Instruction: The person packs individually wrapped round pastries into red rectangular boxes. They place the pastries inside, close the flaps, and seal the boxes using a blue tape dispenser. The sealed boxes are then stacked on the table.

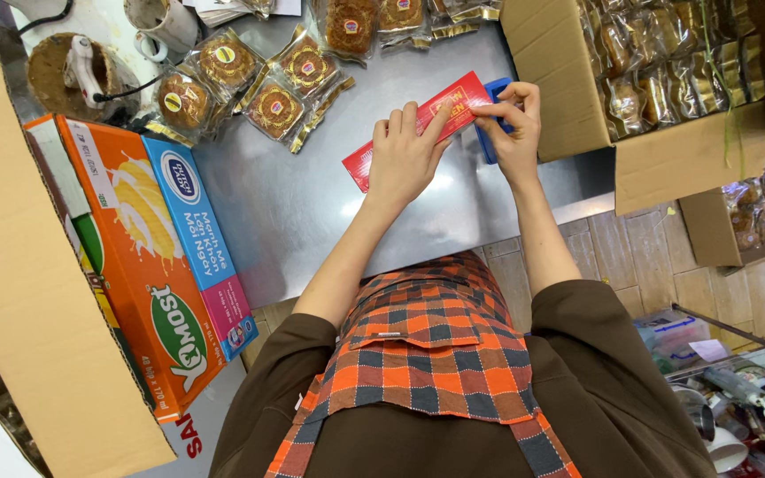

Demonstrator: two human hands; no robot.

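My left hand [402, 158] presses flat on a long red flat pack [358, 165] that lies slantwise on the steel table [294, 221]. At the pack's far end, my right hand [513, 131] pinches the red pack's end together with a small blue holder [489, 146], which is mostly hidden by the fingers. Both hands are shut around these pieces near the table's right edge.
Several wrapped round cakes [250, 84] lie at the far left of the table. An open cardboard box [657, 88] full of wrapped cakes stands at the right. An orange and blue carton [157, 257] and a cardboard flap [28, 292] fill the left side.
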